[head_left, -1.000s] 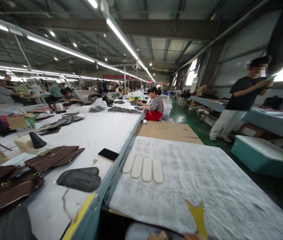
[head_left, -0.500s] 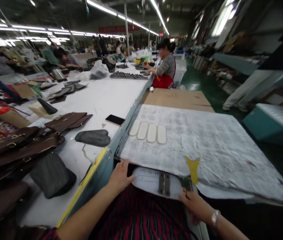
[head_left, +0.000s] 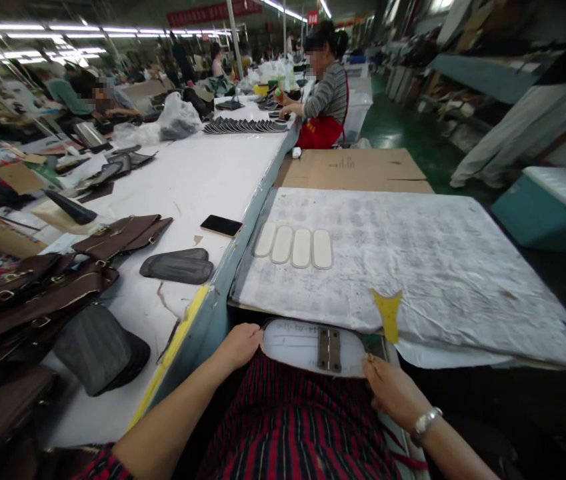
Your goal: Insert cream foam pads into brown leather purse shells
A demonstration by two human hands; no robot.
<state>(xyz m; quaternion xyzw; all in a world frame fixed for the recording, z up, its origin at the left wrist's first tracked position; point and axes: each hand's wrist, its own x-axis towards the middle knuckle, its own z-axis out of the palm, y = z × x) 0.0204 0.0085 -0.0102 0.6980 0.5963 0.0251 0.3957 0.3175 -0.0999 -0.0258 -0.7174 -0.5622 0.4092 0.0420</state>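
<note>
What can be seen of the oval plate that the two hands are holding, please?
The oval plate looks like whitish, translucent plastic, with rounded ends and a thin darker rim. Faint lines and marks show on its face. Right of its middle sits a brown hinge-like piece with dark dots. It lies lengthwise before the striped clothing, face up. The left hand grips one end, the right hand the other.

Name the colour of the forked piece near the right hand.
The forked piece is yellow, clearest in head view.
</note>
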